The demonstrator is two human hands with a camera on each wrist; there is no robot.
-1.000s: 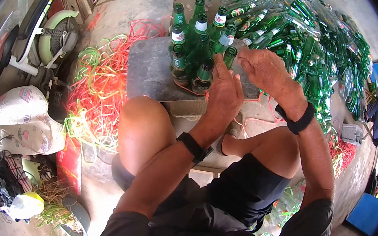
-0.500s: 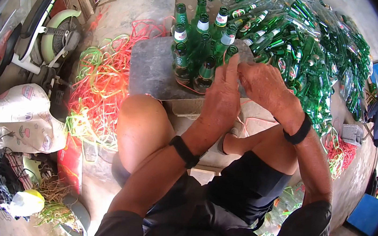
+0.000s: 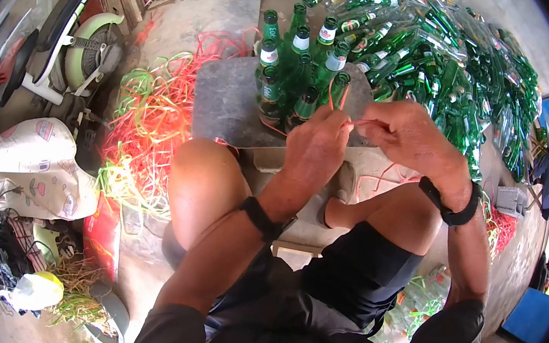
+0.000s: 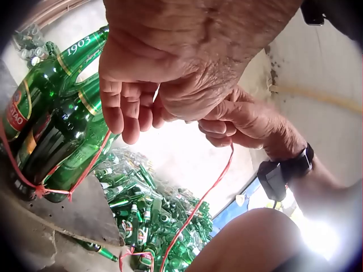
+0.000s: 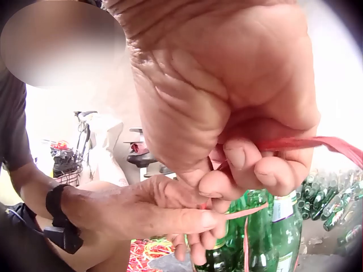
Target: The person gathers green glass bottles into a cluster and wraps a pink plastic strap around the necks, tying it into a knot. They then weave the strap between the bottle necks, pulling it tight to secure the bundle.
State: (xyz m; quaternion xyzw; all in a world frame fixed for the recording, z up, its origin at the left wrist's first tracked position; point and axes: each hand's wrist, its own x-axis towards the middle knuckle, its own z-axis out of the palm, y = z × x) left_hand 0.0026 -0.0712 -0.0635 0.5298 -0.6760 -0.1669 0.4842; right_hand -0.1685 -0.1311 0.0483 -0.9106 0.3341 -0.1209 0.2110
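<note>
A cluster of green glass bottles (image 3: 304, 72) stands upright on a dark board (image 3: 225, 97), with red plastic twine (image 4: 41, 191) tied round its lower part. My left hand (image 3: 317, 148) is in front of the nearest bottles and pinches the twine, whose strand runs up to a bottle neck (image 3: 341, 84). To the right, my right hand (image 3: 422, 142) has its fingers curled round the same twine (image 5: 306, 143), pulled across between both hands. A loose length (image 4: 198, 207) hangs down from the right hand in the left wrist view.
A large heap of green bottles (image 3: 433, 54) lies behind and to the right. Tangled red and green twine (image 3: 148, 135) covers the floor at left, near a scooter (image 3: 83, 52) and a pale printed cloth (image 3: 35, 163). The person's knees (image 3: 202, 176) flank the board's near side.
Both hands have come down from the bottle necks toward the person. The right hand has moved away to the right, and the twine now shows stretched between the hands.
</note>
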